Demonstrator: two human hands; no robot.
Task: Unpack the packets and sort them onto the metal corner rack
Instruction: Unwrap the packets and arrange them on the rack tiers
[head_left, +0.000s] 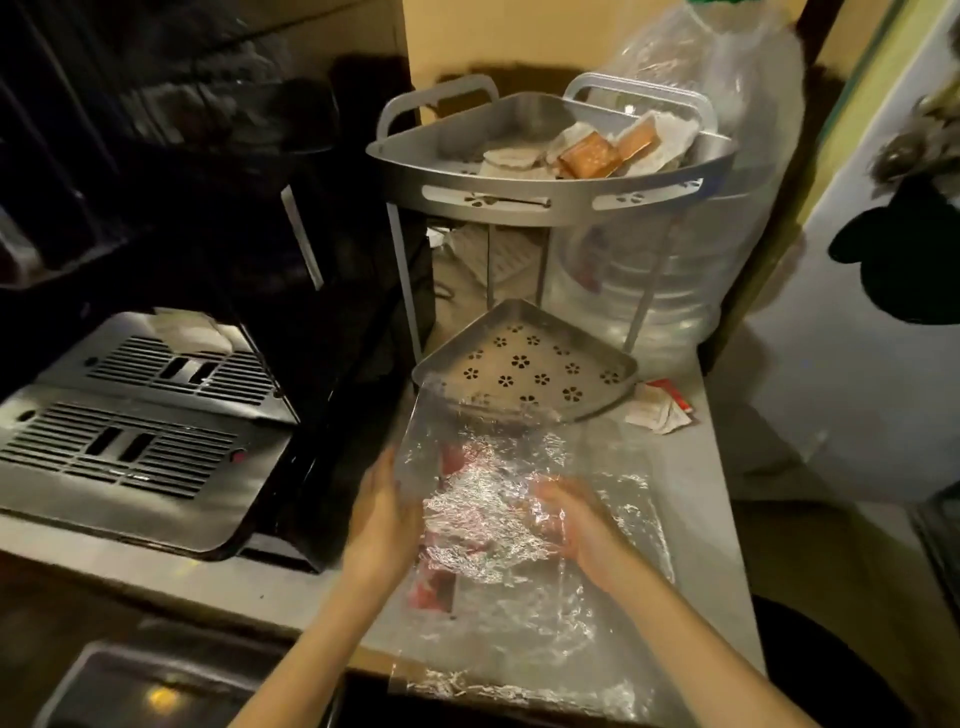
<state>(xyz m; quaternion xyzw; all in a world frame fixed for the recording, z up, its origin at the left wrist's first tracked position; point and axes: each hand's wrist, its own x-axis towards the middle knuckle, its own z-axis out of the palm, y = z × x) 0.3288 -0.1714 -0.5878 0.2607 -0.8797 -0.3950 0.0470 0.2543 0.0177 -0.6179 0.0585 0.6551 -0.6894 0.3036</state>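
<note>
A two-tier metal corner rack (550, 195) stands at the back of the counter. Its top shelf holds several white and orange packets (589, 156); the perforated lower shelf (524, 364) is bare. In front of it lies a large clear plastic bag (519, 597) with red packets (431, 587) inside. My left hand (382, 525) grips the bag's left edge from outside. My right hand (576, 525) is inside the bag, seen through the crinkled film; whether it holds a packet is unclear.
A black and silver coffee machine (145, 431) fills the left side. A few loose white and red packets (660, 410) lie right of the lower shelf. A big plastic-wrapped stack (675, 260) stands behind the rack. The counter edge drops off on the right.
</note>
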